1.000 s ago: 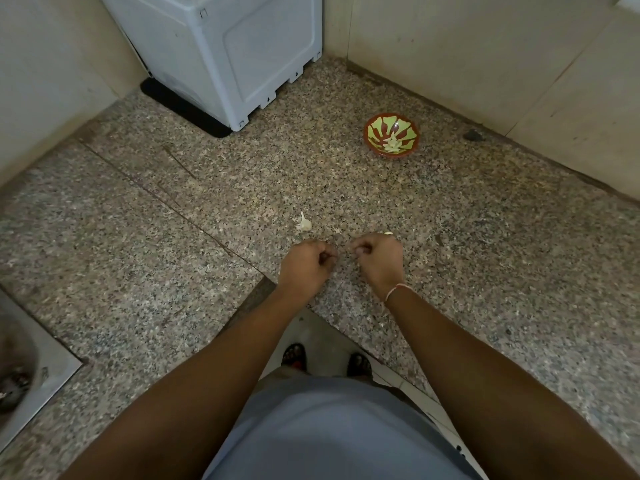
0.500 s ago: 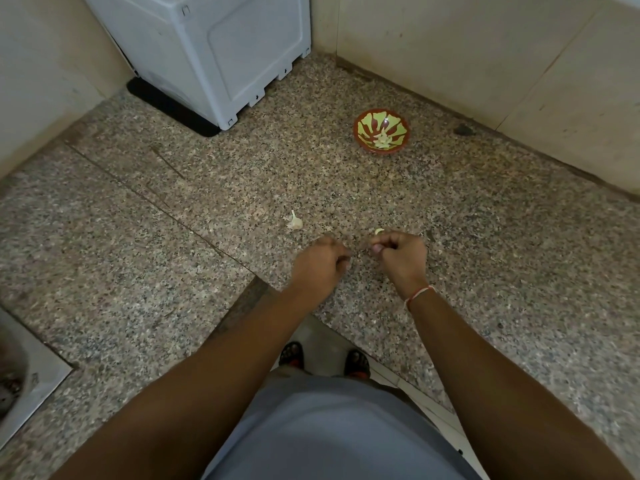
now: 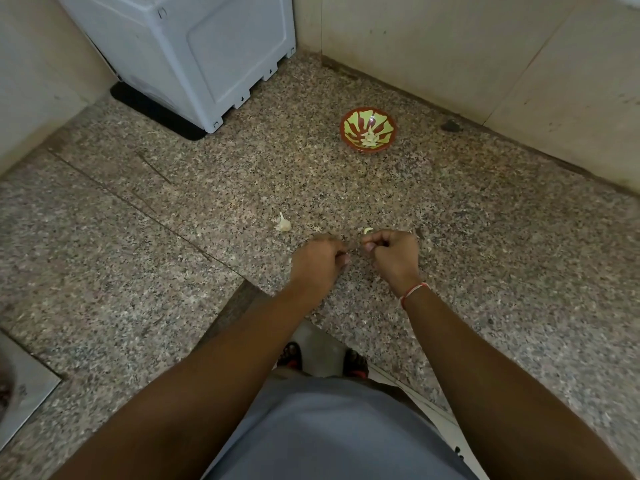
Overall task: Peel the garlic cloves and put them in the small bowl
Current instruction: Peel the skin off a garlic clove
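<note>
Lying mid-frame on the speckled tabletop [image 3: 173, 271], a garlic piece [image 3: 283, 224] sits left of curled left hand [image 3: 317, 259]; right hand [image 3: 394, 252] pinches a clove [image 3: 367, 231]. Small bowl [image 3: 349, 128] upper right, open stone around it.

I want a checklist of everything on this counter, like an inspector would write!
Surface: speckled granite counter, seam running across it.
Job's things: small bowl holds peeled cloves; garlic clove pinched at the right hand's fingertips; garlic piece lies apart.
Clutter: papery skin bits near the hands.
Grippers: left hand curled, contents hidden; right hand grips the clove.
Cables: nothing seen.
Surroundings: white appliance, tiled wall, steel sink.
</note>
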